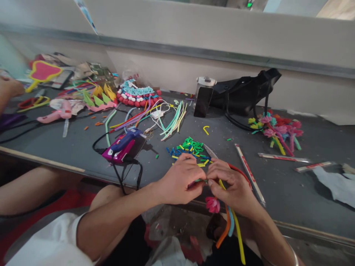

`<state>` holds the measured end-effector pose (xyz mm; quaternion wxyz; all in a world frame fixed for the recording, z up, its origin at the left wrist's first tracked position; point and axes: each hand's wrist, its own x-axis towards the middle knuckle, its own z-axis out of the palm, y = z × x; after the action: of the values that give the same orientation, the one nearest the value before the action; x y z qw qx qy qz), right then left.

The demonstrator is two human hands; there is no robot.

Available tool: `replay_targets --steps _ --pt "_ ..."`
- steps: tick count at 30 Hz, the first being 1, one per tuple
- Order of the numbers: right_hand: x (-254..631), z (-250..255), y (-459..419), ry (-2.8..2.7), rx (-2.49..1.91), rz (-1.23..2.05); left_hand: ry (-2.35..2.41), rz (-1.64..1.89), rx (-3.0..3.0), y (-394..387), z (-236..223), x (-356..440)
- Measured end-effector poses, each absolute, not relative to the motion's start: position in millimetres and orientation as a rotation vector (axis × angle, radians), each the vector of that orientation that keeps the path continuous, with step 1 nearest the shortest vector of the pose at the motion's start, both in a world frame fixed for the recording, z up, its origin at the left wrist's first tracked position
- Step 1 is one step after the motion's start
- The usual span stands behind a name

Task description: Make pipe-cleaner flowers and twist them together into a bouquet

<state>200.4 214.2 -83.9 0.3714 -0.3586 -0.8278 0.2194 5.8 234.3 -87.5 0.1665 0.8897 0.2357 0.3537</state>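
Note:
My left hand [184, 181] has its fingers curled closed just over the table's front edge, pinching a small green piece [198, 180]. Meeting it fingertip to fingertip, my right hand [233, 184] is also closed. Yellow [239, 236], orange [223, 232] and light-blue pipe cleaners [231, 223] hang below the right palm. A pink flower [212, 205] dangles under the fingertips; its attachment is hidden. Just beyond the hands lies a pile of short cut pieces [194, 146], green, blue and yellow. Scissors [210, 151] lie partly covered by my right hand, their red handle [240, 171] showing.
A blue glue gun [126, 140] and its cable rest on a magenta box [115, 155]. Behind stand a bottle [205, 82], a phone [203, 102] and a black bag [244, 92]. Pipe-cleaner flowers [280, 129] lie right. Another person's hand [11, 87] is far left, near a pink glue gun [57, 114].

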Motion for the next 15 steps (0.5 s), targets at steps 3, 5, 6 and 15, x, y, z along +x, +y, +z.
replay_targets --steps 3,5,6,15 --pt "199.7 -86.3 214.0 -2.122 -0.939 0.604 0.644 0.986 2.628 233.7 -89.4 6.1" --pt "199.8 -88.0 213.9 -2.11 -0.958 0.675 0.613 0.964 2.686 233.3 -89.6 6.0" --pt "200.1 -88.8 213.7 -2.099 -0.962 0.728 0.588 0.954 2.71 233.1 -89.1 5.7" --pt "203.8 -83.7 209.3 -2.011 -0.89 1.091 0.32 0.932 2.767 236.1 -80.8 -0.9"
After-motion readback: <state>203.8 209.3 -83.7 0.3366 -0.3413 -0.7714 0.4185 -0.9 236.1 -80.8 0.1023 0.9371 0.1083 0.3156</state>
